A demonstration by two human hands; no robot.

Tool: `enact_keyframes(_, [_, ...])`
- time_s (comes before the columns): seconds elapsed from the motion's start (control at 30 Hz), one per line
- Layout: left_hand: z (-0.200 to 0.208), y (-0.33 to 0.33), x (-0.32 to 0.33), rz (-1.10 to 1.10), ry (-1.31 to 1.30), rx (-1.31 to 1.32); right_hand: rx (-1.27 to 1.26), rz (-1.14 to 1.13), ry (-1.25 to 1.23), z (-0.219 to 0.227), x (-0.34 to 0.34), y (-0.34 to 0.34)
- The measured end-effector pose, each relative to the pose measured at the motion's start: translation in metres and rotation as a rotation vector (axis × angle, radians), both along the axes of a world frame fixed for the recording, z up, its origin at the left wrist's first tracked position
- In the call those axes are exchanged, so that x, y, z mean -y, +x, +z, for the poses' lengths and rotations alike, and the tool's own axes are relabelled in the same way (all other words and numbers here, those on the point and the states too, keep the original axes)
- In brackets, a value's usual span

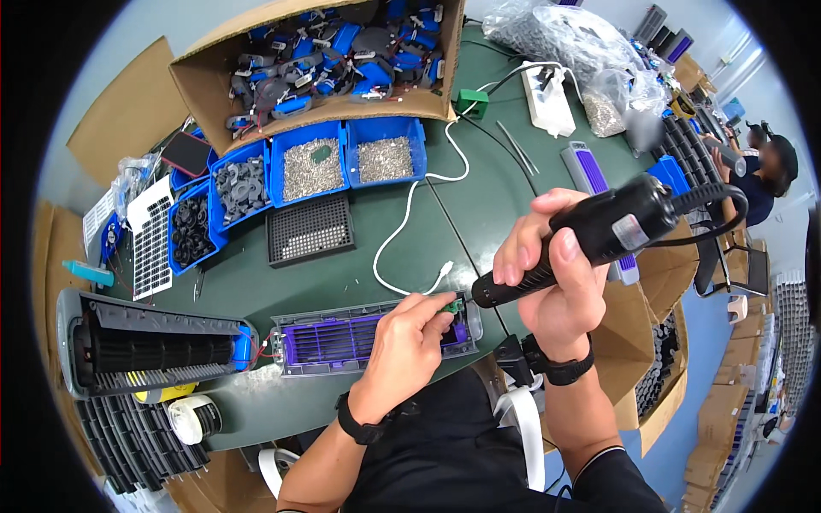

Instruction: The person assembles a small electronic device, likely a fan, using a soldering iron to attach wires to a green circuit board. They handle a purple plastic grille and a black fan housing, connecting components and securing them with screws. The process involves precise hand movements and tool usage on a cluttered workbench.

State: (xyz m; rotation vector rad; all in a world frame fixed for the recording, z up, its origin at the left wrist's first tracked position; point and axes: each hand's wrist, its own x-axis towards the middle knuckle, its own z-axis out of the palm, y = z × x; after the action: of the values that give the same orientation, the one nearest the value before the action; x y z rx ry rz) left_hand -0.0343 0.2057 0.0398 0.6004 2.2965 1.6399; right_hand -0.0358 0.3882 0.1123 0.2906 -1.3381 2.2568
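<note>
My right hand (564, 282) is wrapped around a black electric screwdriver (611, 229), held tilted over the right end of a grey and purple housing (329, 340). A cable runs from the tool's upper end. Its lower tip is close to the housing's end; I cannot tell whether they touch. My left hand (402, 342) lies over the housing, with thumb and forefinger pinched on a small green circuit board (451, 306) at that end. Left of the housing lies an open grey shell (162, 342) with a blue battery pack (243, 346), and red wires run between them.
Blue bins of screws (382, 159) and small dark parts (242, 186) stand behind a black perforated tray (310, 231). Beyond them a cardboard box (312, 118) holds blue battery packs. A white cable (398, 224) crosses the green table. A white tape roll (193, 419) sits at the near left. Another person (761, 175) is at far right.
</note>
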Motion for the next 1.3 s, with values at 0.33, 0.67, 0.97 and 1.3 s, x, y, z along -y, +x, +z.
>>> enact_keyframes(0.33, [-0.003, -0.001, -0.001, 0.015, 0.001, 0.026, 0.046, -0.034, 0.037, -0.004, 0.01, -0.003])
enact_keyframes(0.67, [-0.002, 0.0, -0.002, 0.025, 0.029, 0.021, 0.108, -0.068, 0.144, -0.009, 0.012, -0.001])
enact_keyframes(0.97, [-0.003, 0.003, -0.001, 0.038, 0.064, 0.031, 0.106, -0.027, 0.347, -0.01, 0.011, 0.0])
enact_keyframes(1.3, [-0.002, 0.001, 0.0, 0.032, 0.057, 0.046, 0.09, -0.046, 0.368, -0.007, 0.011, -0.002])
